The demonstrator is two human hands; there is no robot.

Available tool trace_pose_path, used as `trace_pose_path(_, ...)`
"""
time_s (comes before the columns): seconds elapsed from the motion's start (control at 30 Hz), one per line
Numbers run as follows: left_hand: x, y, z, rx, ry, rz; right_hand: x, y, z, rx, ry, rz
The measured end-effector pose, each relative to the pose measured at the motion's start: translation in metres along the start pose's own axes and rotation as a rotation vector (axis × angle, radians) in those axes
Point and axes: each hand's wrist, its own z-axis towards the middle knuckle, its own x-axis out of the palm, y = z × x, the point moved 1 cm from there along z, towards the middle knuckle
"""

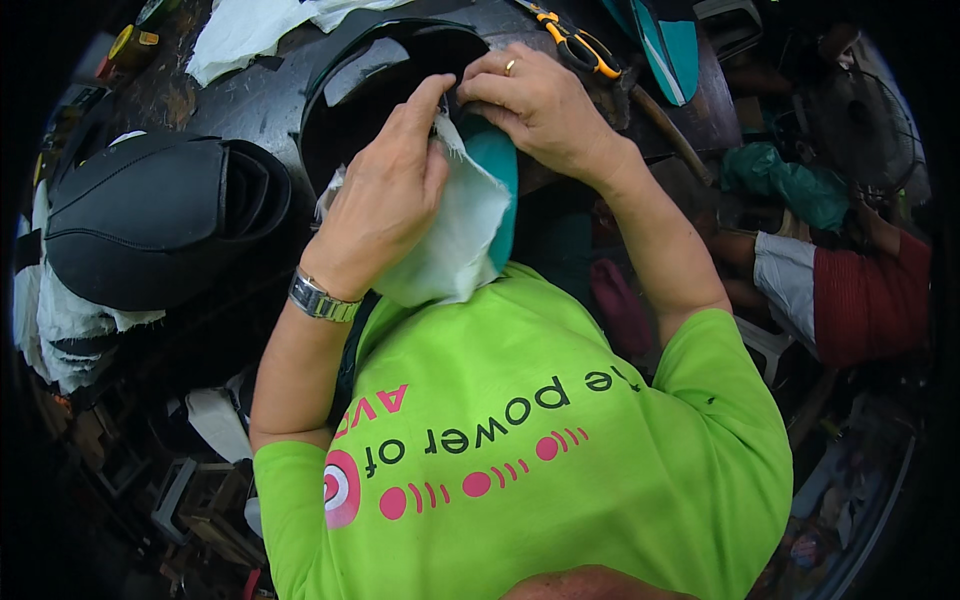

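Note:
Close to my body, at the near edge of the work surface, both hands are at a black curved piece point(318, 125), which looks like a shoe upper. A frayed white cloth lining point(450, 230) hangs from it toward my shirt, with a teal layer point(497, 165) showing behind. My left hand point(375, 195) is closed on the cloth side, its index finger reaching up to the edge. Opposite it, my right hand point(535, 105) pinches the same edge, fingers and thumb together. What lies exactly between the fingertips is hidden.
Nested black stitched uppers point(135, 220) lie at left on white cloth point(75, 320). Beyond my hands are yellow-and-black scissors point(580, 48), a wooden handle point(672, 135), a teal piece point(675, 60) and white cloth point(240, 35). Another person's red garment point(865, 300) shows at right.

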Motion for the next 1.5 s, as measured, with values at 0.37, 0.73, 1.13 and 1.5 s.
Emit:
trace_pose_path(0.37, -0.025, -0.006, 0.099, 0.073, 0.568, 0.531, -0.009, -0.017, 0.006, 0.258, 0.035, -0.083)
trace_pose_path(0.73, -0.052, 0.015, 0.124, 0.764, 0.266, 0.744, -0.006, 0.059, -0.034, 0.194, 0.011, -0.172)
trace_pose_path(1.13, -0.060, 0.026, 0.097, 0.328, 0.344, 0.618, -0.003, 0.041, -0.042, 0.229, -0.076, -0.007)
trace_pose_path(1.5, -0.043, 0.024, 0.078, 0.588, 0.341, 0.596, -0.005, 0.090, -0.047, -0.037, 0.087, -0.270)
